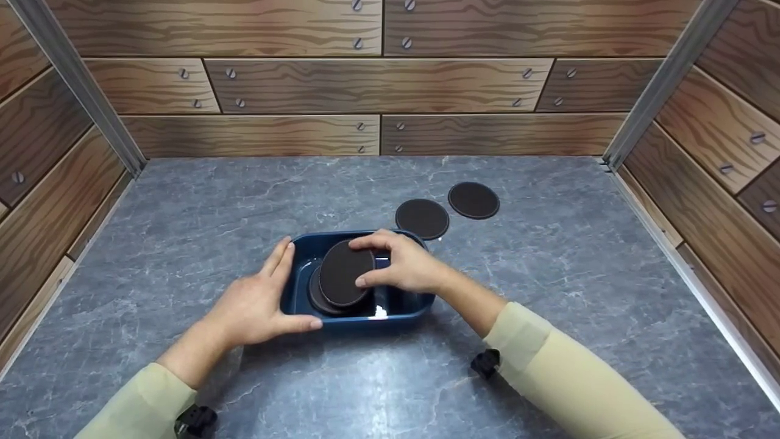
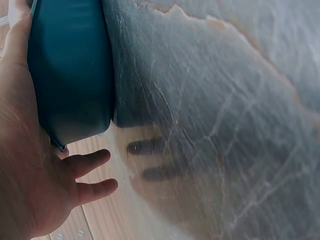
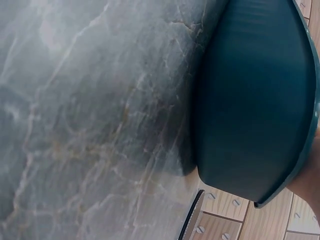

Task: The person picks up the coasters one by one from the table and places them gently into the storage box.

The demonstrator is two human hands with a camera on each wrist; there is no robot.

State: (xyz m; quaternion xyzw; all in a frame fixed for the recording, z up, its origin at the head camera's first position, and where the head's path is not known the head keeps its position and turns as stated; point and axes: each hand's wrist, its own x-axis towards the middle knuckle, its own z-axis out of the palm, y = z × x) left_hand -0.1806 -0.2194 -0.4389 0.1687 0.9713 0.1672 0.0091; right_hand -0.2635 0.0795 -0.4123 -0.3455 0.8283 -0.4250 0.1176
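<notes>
A dark blue divided container [image 1: 347, 321] stands on the table. My left hand [image 1: 253, 305] grips its left end, thumb along the near rim and fingers at the far-left side. In the left wrist view, two lower fingers [image 2: 95, 191] stretch out beside the container wall [image 2: 70, 70]. Over the larger left compartment, my right hand [image 1: 411, 265] pinches a round black coaster [image 1: 344, 274] between thumb and fingers. Partly covered by it, another coaster [image 1: 318, 296] lies in that compartment. The right hand hides much of the smaller right compartment. The container's outer wall [image 3: 250, 100] fills the right wrist view.
Two more black coasters lie flat behind the container, one [image 1: 421, 218] close to its far-right corner and one [image 1: 474, 200] farther right. Wood-patterned panels [image 1: 378, 85] enclose the grey marbled table [image 1: 548, 256] at the back and sides.
</notes>
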